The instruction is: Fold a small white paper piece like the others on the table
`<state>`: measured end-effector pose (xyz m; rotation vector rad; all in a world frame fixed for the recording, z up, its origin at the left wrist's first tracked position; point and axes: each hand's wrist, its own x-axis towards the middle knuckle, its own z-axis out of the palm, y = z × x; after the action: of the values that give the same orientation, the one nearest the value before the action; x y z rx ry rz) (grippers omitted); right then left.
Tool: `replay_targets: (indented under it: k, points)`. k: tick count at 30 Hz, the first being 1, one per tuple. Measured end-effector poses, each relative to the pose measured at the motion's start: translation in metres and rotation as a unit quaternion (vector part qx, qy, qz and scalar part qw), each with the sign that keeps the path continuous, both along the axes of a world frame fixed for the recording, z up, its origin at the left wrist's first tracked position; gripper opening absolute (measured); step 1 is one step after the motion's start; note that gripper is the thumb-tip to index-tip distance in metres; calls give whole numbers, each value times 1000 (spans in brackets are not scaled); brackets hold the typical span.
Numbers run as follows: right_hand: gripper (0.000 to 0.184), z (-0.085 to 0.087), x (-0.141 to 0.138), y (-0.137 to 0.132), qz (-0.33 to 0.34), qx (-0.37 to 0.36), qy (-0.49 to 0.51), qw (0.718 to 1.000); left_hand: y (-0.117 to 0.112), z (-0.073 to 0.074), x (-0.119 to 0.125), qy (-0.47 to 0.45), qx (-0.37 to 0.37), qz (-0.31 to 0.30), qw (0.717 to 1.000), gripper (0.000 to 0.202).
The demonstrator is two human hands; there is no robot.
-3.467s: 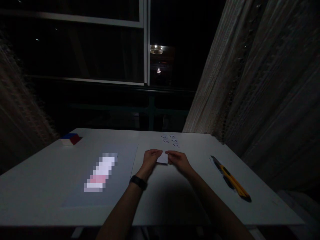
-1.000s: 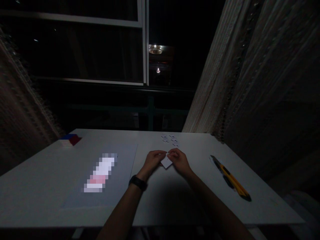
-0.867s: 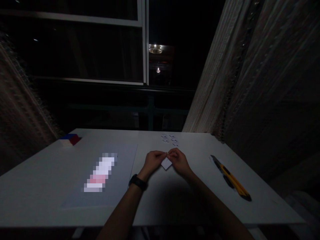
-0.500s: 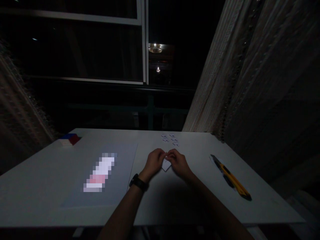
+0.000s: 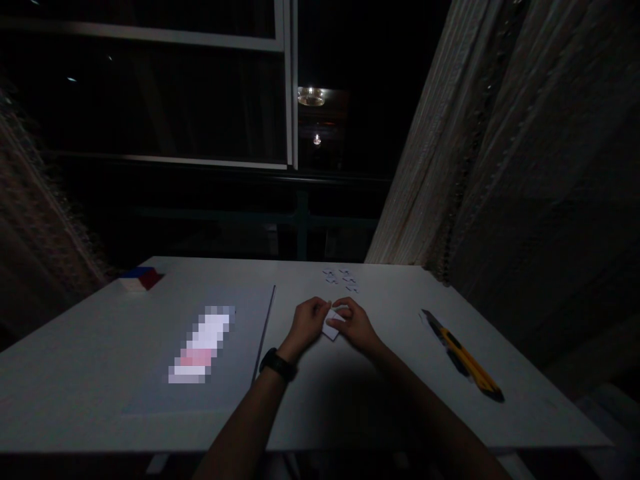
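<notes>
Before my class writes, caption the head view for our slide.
Left hand and right hand hold a small white paper at a white table bearing a yellow utility knife.

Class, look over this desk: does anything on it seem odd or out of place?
Yes: beside the left hand, on the pale sheet, a pixelated patch looks odd, since coarse blocks hide whatever lies there. Nothing else clearly stands out.

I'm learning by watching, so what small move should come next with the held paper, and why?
Perhaps the right hand should press its thumb along the small white paper, since that thumb lies over the paper's face while the left hand seems to hold its left edge.
</notes>
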<state>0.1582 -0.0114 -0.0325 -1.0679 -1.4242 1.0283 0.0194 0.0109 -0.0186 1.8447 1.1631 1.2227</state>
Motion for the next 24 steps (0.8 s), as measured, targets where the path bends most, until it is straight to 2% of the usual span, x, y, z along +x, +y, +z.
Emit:
replay_targets:
  k: [7, 11, 16, 24]
  points:
    - [33, 4, -1, -2, -18, -3, 7, 1000, -1, 1, 0, 4, -6, -14, 1000, 31]
    - [32, 2, 4, 1, -23, 13, -9, 1000, -3, 2, 1, -7, -15, -42, 999, 30]
    - [33, -1, 8, 4, -8, 24, 2, 1000, -3, -1, 3, -46, -48, -62, 996, 27]
    - [35, 5, 7, 0, 2, 17, -22, 1000, -2, -2, 2, -53, -33, -73, 995, 20]
